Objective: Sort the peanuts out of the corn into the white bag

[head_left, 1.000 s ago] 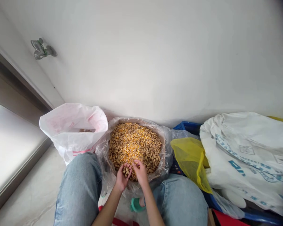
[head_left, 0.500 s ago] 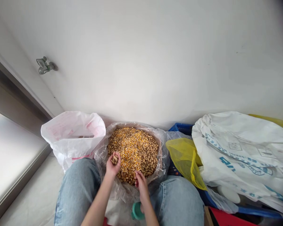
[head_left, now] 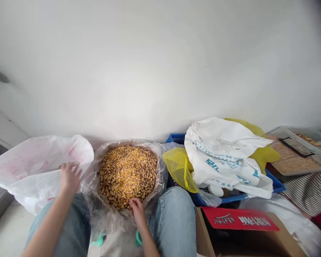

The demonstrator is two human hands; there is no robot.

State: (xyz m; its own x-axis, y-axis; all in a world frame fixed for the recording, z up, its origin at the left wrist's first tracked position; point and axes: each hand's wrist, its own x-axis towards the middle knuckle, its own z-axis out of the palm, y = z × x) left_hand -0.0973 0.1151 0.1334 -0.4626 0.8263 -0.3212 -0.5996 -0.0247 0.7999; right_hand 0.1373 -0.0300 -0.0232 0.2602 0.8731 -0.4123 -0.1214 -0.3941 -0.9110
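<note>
My left hand (head_left: 70, 177) is over the near rim of a white plastic bag (head_left: 42, 184), fingers apart and reaching into its mouth. Whatever lies deeper in that bag is hidden. Between my knees stands a wide container lined with clear plastic (head_left: 95, 210), full of peanuts in the shell (head_left: 149, 171) and yellow corn kernels (head_left: 128, 178). At its near edge, my right hand (head_left: 137, 208) hovers low over the peanuts with thumb and fingers pinched together. What it pinches, if anything, is too small to make out.
On the right, a blue crate (head_left: 176, 138) holds a yellow mesh bag (head_left: 178, 166) and a printed white sack (head_left: 216, 142). An open cardboard box (head_left: 204, 228) with a red flap (head_left: 238, 218) is nearer. Farther right is a clear lidded bin (head_left: 294, 164). A white wall stands behind.
My left hand has moved left from above the container to the white bag, and the peanuts it held no longer show. My right hand stays at the container's near edge. The view has turned right.
</note>
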